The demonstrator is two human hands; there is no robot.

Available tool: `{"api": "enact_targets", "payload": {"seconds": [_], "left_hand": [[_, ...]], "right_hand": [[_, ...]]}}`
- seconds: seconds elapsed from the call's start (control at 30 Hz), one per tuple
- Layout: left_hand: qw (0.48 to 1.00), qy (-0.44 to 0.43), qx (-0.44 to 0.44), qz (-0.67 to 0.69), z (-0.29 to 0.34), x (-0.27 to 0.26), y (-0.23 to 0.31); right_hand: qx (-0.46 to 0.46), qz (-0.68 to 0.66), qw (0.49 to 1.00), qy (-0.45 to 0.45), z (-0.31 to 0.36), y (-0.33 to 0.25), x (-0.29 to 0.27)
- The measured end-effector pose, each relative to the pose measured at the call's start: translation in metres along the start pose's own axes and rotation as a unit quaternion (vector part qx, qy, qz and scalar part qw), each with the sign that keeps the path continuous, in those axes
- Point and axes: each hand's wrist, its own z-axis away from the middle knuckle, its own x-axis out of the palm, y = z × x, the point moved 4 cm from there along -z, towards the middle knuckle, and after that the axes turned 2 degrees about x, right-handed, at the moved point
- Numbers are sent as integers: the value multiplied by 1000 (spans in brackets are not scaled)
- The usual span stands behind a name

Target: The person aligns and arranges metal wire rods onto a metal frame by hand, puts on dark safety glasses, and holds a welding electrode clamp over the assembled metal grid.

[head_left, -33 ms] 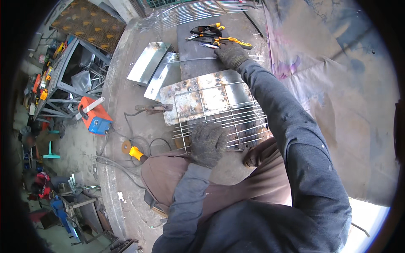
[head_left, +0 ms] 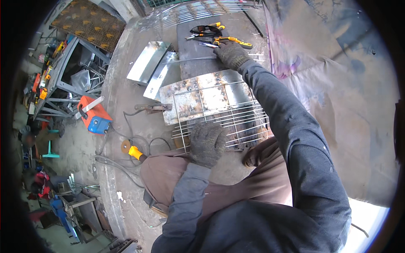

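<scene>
My left hand (head_left: 207,144), in a dark knitted glove, rests on the near edge of a welded wire rack (head_left: 236,122); its fingers look curled over the wires, with the tips hidden. Under the far part of that rack lies a scorched sheet-metal plate (head_left: 185,99). Farther off, my gloved right hand (head_left: 232,56) is closed at a thin metal rod (head_left: 196,59) that shows on both sides of the glove. Just beyond those fingers lie yellow-and-black pliers (head_left: 238,43), a marker (head_left: 208,45) and dark safety glasses (head_left: 205,30).
Left of the plate are an electrode holder (head_left: 147,108) and bent shiny sheet pieces (head_left: 148,63). An angle grinder (head_left: 136,152) lies among cables near my knee. An orange-and-blue welding machine (head_left: 95,116) stands at left. Another wire grid (head_left: 190,13) lies at the far end.
</scene>
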Motion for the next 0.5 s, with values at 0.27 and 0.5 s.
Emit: {"api": "enact_targets", "payload": {"seconds": [0.27, 0.5], "left_hand": [[998, -16, -26, 59, -60, -58, 1], [994, -43, 38, -89, -107, -65, -25]], "right_hand": [[7, -329, 925, 192, 115, -33, -63], [24, -445, 893, 68, 167, -78, -79]]}}
